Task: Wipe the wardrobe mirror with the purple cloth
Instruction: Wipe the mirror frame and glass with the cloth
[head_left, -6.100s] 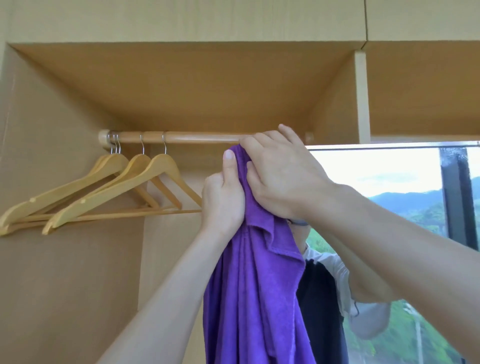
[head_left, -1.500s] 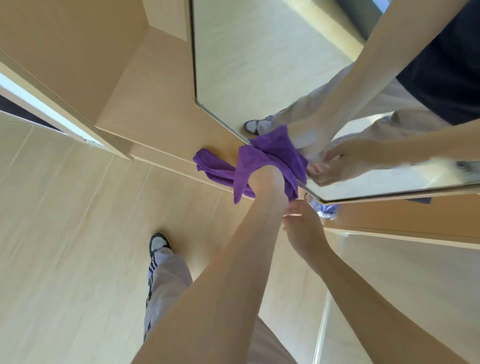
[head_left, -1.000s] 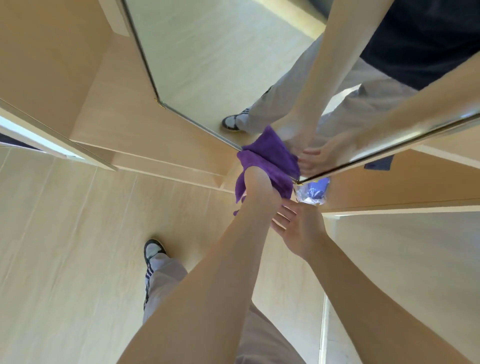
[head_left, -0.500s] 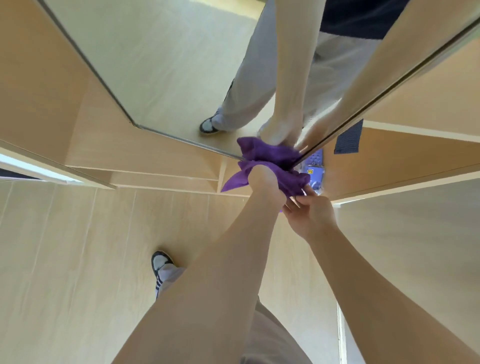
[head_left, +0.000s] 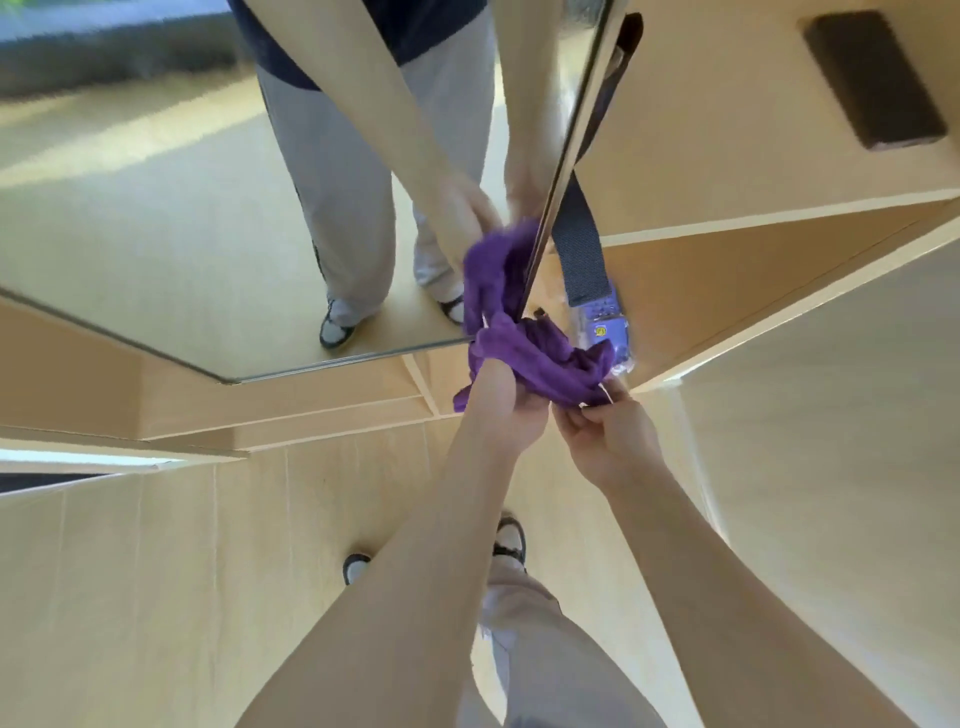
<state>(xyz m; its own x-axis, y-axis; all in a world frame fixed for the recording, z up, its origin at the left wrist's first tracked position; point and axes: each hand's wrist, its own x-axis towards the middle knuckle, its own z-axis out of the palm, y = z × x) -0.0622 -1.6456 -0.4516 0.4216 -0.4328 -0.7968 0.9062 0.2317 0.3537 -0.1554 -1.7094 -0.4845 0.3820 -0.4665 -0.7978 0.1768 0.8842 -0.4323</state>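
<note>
The purple cloth (head_left: 540, 358) is bunched against the lower right corner of the wardrobe mirror (head_left: 182, 234), where the metal frame edges meet. My left hand (head_left: 498, 402) grips the cloth from below, its fingers buried in the fabric. My right hand (head_left: 613, 441) is just to the right, and its fingertips pinch the cloth's lower right edge. The mirror reflects the cloth, both forearms and my legs.
A dark strap (head_left: 582, 249) hangs inside the wardrobe right of the mirror edge, above a purple plastic packet (head_left: 605, 332) on the wardrobe bottom. A dark rectangle (head_left: 872, 78) sits on the panel at the upper right. My shoes (head_left: 509, 535) stand on the pale wooden floor.
Since 6 s ago the cloth has gone from the hanger rail down to the mirror's bottom corner. In the last second my right hand closed in and took the cloth's edge.
</note>
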